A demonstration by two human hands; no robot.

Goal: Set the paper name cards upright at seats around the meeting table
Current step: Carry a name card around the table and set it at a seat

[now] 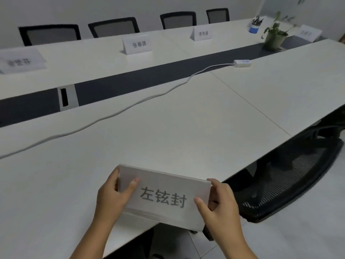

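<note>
A folded name card (164, 198) is being gripped at its 2 ends, the left hand (112, 199) and right hand (220, 202) both closed on it, over the near edge of the bench (168, 128). Beyond the hands, a white cable (119, 111) is being crossed; farther off, 4 standing cards (137, 44) are being shown before chairs (113, 27).

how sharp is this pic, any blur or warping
Head view: the held name card between left hand and right hand reads sharply; the far-left card and far-right card are blurred; table edge bows from wide-angle distortion; lighting dim, even, no glare.
</note>
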